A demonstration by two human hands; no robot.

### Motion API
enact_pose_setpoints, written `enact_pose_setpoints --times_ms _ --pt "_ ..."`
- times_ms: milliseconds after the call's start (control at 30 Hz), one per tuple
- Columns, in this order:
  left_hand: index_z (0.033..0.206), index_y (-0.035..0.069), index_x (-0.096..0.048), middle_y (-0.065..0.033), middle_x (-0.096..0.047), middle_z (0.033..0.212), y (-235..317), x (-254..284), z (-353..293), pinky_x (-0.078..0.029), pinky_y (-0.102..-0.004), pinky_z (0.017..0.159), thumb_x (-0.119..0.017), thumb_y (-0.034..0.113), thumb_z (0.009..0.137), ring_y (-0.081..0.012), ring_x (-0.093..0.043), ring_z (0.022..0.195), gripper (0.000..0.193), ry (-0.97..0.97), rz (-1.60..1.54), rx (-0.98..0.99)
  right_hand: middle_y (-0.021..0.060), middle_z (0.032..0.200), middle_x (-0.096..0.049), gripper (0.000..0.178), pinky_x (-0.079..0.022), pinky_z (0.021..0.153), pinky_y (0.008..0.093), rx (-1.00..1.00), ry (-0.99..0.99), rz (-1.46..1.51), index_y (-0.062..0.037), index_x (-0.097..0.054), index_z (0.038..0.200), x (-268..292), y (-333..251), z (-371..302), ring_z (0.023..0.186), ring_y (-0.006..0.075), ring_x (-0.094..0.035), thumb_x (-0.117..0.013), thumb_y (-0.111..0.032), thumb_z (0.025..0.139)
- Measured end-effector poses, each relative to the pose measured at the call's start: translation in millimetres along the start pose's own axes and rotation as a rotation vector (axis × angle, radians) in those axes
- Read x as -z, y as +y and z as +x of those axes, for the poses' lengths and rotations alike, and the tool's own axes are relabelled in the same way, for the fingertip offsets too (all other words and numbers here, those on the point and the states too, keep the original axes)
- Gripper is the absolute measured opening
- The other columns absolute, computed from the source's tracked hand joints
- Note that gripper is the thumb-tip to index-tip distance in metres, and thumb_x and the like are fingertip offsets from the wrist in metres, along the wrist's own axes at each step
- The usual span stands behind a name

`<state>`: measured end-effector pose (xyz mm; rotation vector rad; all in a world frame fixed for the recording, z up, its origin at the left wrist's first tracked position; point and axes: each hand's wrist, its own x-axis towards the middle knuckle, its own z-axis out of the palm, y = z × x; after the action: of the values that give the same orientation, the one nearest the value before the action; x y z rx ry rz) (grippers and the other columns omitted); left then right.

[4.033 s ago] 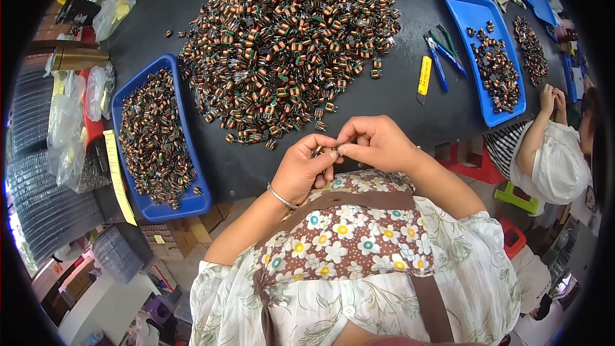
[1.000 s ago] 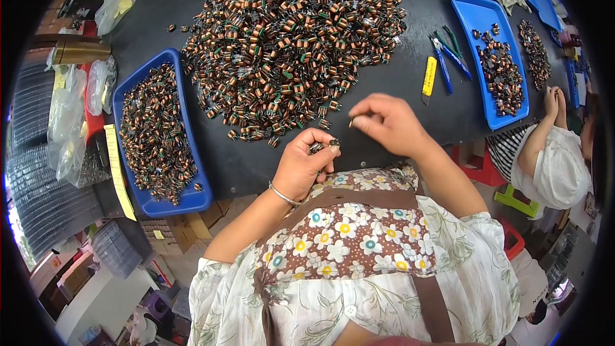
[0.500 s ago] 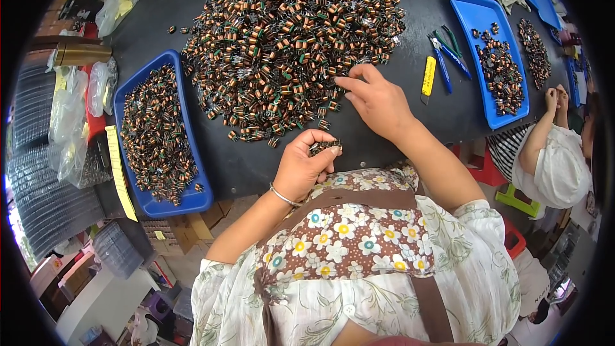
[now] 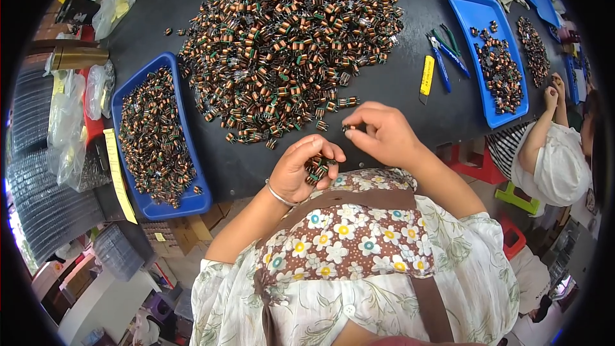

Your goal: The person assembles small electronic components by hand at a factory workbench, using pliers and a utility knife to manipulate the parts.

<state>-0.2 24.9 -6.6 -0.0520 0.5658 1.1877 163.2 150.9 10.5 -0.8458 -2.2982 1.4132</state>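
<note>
A large heap of small copper-wound coils (image 4: pixel 288 57) with black bases and metal pins covers the middle of the dark table (image 4: pixel 410 112). My left hand (image 4: pixel 301 170) is cupped at the table's front edge, its fingers curled round several coils (image 4: pixel 316 170) in the palm. Just to its right, my right hand (image 4: pixel 384 131) pinches a single small coil (image 4: pixel 349 128) between thumb and fingertips, lifted off the heap's near edge. The two hands are close together but apart.
A blue tray (image 4: pixel 202 202) full of coils stands left of the heap. To the right lie a yellow utility knife (image 4: pixel 426 75), blue-handled pliers (image 4: pixel 442 67) and another blue tray (image 4: pixel 496 118) partly filled with coils. Farther right, a co-worker's hands (image 4: pixel 555 90) are raised near a smaller coil pile (image 4: pixel 533 48).
My right hand has drawn back from the heap toward my left hand, with a coil between its fingertips. My left hand has turned its palm upward, showing the coils inside.
</note>
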Motion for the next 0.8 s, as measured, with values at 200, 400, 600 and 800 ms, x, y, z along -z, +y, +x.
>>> enact_pose_setpoints --times_ms 200,400,600,800 --pt "0.096 0.004 -0.052 -0.0052 -0.058 0.082 -4.1 -11.6 4.8 -0.039 -0.0184 0.042 -0.058 0.015 0.087 -0.0093 -0.055 0.061 0.015 0.285 0.374 0.013 0.0098 0.070 -0.057 0.015 -0.045 0.052 0.0327 -0.032 -0.001 -0.131 -0.0030 -0.054 0.072 -11.4 -16.2 -6.1 0.062 0.0248 -0.059 -0.068 -0.010 0.070" --pt "0.098 0.003 -0.054 -0.0053 -0.059 0.082 -3.4 -11.9 0.6 -0.038 -0.0182 0.042 -0.057 0.008 0.086 -0.0090 -0.054 0.060 0.013 0.301 0.347 -0.016 0.0090 0.073 -0.057 0.012 -0.045 0.055 0.0329 0.131 -0.126 -0.056 -0.0059 -0.060 0.081 2.7 -7.8 7.6 0.065 0.0223 -0.058 -0.067 -0.009 0.071" --pt "0.103 0.002 -0.056 -0.0070 -0.059 0.085 -0.9 -11.5 -1.8 -0.038 -0.0187 0.042 -0.053 0.009 0.088 -0.0083 -0.053 0.060 0.017 0.278 0.326 0.005 0.0080 0.078 -0.056 0.021 -0.045 0.058 0.0293 0.063 0.200 -0.365 -0.0052 -0.060 0.090 8.1 22.4 13.8 0.063 0.0193 -0.053 -0.069 -0.007 0.070" --pt "0.099 0.002 -0.058 -0.0049 -0.058 0.081 -5.5 -14.5 0.4 -0.037 -0.0172 0.042 -0.057 0.006 0.085 -0.0052 -0.050 0.057 0.015 0.393 0.481 -0.095 0.0047 0.082 -0.056 0.016 -0.040 0.054 0.0236 -0.132 -0.035 -0.102 -0.0025 -0.062 0.088 14.0 7.9 2.6 0.056 0.0101 -0.048 -0.066 -0.003 0.073"
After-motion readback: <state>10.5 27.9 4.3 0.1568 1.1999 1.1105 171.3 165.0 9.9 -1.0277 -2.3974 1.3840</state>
